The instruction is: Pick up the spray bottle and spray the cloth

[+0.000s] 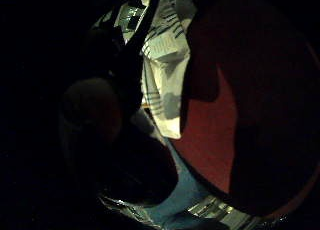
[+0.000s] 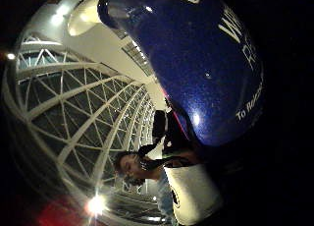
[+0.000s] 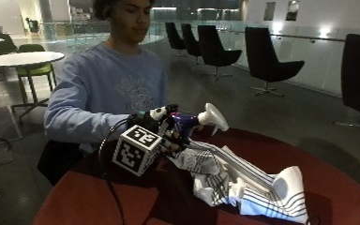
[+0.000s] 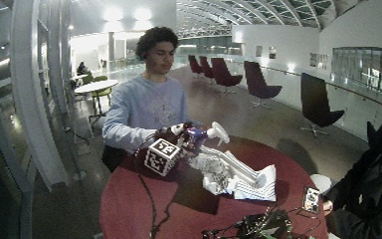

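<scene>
Round red table (image 4: 144, 209): a phone (image 4: 310, 199) lies near its right edge; tangled cables and electronics (image 4: 257, 226) sit at its near edge. Black chairs (image 4: 320, 107) stand behind.

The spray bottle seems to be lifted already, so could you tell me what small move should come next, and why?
Probably squeeze the trigger: the gloved right hand holds the spray bottle above the table, its white nozzle over the striped cloth.

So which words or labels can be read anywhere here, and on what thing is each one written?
"To Rele...": white print on the glossy blue plastic spray bottle, cut off at the picture's edge.
"W..." and "R...": larger white letters on the same bottle, cut off, not readable whole.
White striped cloth on the round red table: no text.
Gloved right hand: no text.
</scene>
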